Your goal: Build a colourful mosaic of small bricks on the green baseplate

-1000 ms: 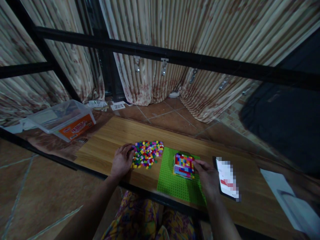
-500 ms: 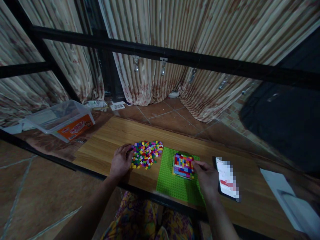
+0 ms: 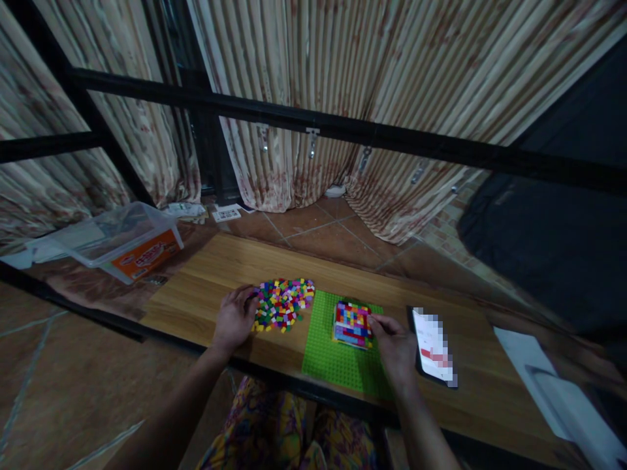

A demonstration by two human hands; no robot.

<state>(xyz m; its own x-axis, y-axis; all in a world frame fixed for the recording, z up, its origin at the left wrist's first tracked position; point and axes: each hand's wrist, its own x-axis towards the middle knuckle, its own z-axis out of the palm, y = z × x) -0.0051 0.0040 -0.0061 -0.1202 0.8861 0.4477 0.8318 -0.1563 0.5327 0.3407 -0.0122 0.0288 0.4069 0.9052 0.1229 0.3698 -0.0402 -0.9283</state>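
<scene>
A loose heap of small multicoloured toy bricks (image 3: 284,303) lies on the wooden tabletop. At its left edge rests my left hand (image 3: 236,318), fingers loosely bent with a gap to the thumb and no brick visible in them. A green studded baseplate (image 3: 326,365) lies to the right of the heap. On it stands a low, squarish block of joined bricks (image 3: 353,323), mostly red, blue and orange on top. My right hand (image 3: 396,346) is closed in a pinch against the block's right edge; whatever is between the fingertips is too small to make out.
A phone with a lit screen (image 3: 431,346) lies right of my right hand. Farther right is a white sheet-like object (image 3: 531,378). A clear plastic bin with an orange label (image 3: 147,254) stands beyond the table's left end. A black metal bar (image 3: 294,117) crosses before striped curtains.
The view has shifted slightly, so the table's things sit a little farther left. Both hands keep their places, the left at the heap and the right at the block's edge.
</scene>
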